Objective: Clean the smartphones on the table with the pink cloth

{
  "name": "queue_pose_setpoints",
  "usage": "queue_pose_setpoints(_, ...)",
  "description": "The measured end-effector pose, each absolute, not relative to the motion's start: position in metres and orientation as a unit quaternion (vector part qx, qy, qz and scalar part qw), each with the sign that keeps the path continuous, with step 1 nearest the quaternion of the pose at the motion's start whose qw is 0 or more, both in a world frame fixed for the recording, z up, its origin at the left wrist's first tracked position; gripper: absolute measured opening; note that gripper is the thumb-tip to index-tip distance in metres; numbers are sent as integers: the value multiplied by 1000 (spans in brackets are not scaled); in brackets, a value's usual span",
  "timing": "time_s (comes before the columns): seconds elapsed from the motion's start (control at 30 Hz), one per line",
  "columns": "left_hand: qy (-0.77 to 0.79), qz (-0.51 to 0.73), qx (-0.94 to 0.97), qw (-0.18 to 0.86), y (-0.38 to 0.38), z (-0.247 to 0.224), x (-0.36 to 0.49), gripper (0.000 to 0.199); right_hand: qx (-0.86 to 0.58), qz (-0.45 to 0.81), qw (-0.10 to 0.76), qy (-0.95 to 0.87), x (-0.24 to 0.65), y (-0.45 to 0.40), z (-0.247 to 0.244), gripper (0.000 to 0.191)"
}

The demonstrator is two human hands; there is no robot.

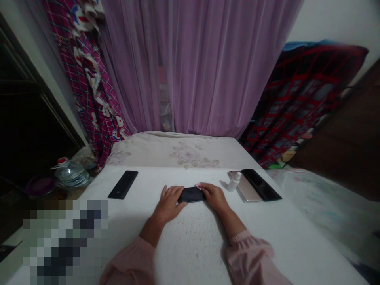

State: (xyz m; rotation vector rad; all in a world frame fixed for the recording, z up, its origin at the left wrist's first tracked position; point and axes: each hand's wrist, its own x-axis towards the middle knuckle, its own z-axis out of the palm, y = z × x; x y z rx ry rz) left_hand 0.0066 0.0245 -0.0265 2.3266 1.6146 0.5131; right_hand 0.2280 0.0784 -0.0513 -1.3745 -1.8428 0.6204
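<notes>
A dark smartphone (192, 194) lies sideways on the white table, between my two hands. My left hand (170, 202) grips its left end, the thumb along the near edge and the fingers at the far edge. At the other end, my right hand (214, 196) is closed, with a small pale pink cloth or pad (199, 185) pinched at the fingertips against the phone's far right corner. Most of the pink piece is hidden by the fingers. A small white spray bottle (234, 182) stands upright to the right of my right hand.
Beside the bottle lie a rose-gold phone (247, 188) and a black phone (261, 185). Another black phone (123, 185) is on the left. The white table (190, 253) meets purple curtains (213, 71) at the back. A water jug (71, 173) stands beyond the left edge; the lower left is pixelated.
</notes>
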Motion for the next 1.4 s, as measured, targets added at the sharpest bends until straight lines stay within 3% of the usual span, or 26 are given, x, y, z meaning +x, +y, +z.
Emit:
queue_pose_setpoints(0.47,555,185,802,118,23,-28,7,49,-538,217,392,-714,226,72,-43,24)
queue_pose_setpoints(0.73,556,178,803,120,25,-29,6,50,-463,299,376,-745,245,56,-39,26)
queue_pose_setpoints(1.03,550,184,805,123,25,-30,5,49,-526,259,362,-725,234,80,-40,23)
queue_pose_setpoints(1.4,546,178,808,133,26,-29,5,48,-467,274,367,-756,248,53,-42,20)
